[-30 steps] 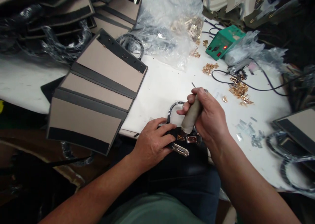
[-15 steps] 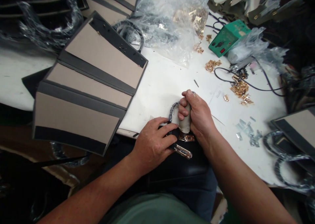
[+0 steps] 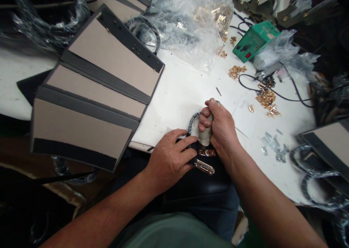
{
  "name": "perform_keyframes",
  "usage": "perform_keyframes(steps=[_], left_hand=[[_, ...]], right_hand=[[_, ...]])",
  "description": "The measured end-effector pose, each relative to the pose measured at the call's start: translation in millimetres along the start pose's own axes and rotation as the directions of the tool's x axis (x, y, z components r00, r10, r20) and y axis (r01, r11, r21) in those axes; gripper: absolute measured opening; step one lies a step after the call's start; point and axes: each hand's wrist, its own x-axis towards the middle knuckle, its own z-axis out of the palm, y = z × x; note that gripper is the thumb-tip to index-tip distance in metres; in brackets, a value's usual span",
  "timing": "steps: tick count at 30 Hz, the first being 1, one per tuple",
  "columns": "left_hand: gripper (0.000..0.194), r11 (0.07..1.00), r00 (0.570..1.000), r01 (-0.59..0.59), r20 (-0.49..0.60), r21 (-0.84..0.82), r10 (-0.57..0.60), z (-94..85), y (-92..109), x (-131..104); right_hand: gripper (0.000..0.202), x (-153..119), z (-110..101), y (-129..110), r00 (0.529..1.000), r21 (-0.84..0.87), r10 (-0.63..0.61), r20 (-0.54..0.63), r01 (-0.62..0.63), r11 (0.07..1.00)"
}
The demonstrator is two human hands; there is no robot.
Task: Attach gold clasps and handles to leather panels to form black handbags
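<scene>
My right hand [image 3: 216, 122] is wrapped round a tan, cloth-like covered tool handle [image 3: 205, 136], held upright. The tool's lower end meets a small coppery metal plate [image 3: 207, 153] on a black piece. My left hand [image 3: 173, 157] lies over that black piece with its fingers spread, and no gripped object can be made out under it. Just below the left fingertips is a shiny gold clasp part [image 3: 204, 166]. Behind the fingers curves a plastic-wrapped handle [image 3: 192, 122].
Flat black-and-beige panels [image 3: 95, 88] lie at left. Clear plastic bags [image 3: 188, 33], a green box [image 3: 255, 41], gold fittings [image 3: 266, 98] and small clear pieces [image 3: 275, 144] are on the white table [image 3: 174, 90]. Wrapped handles [image 3: 305, 182] lie at right.
The view has shifted slightly. Both hands keep nearly the same pose, with the right hand still round the tool handle and the left still on the black piece.
</scene>
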Motion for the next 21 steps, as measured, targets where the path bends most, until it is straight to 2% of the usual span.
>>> perform_keyframes(steps=[9,15,21], left_hand=[[0.007,1.0,1.0,-0.011,-0.005,0.02,0.011,-0.9,0.0,1.0],[0.006,0.999,0.999,-0.012,-0.046,0.035,0.014,1.3,-0.3,1.8],[0.009,1.0,0.999,0.001,-0.033,0.03,0.0,1.2,-0.4,2.6]], right_hand=[[0.036,1.6,1.3,1.5,1.0,-0.047,0.0,-0.016,-0.001,0.999],[0.032,1.7,2.1,0.5,1.0,-0.058,0.018,-0.002,-0.018,0.998],[0.03,1.3,2.9,-0.8,0.999,-0.072,0.036,0.006,-0.036,0.997]])
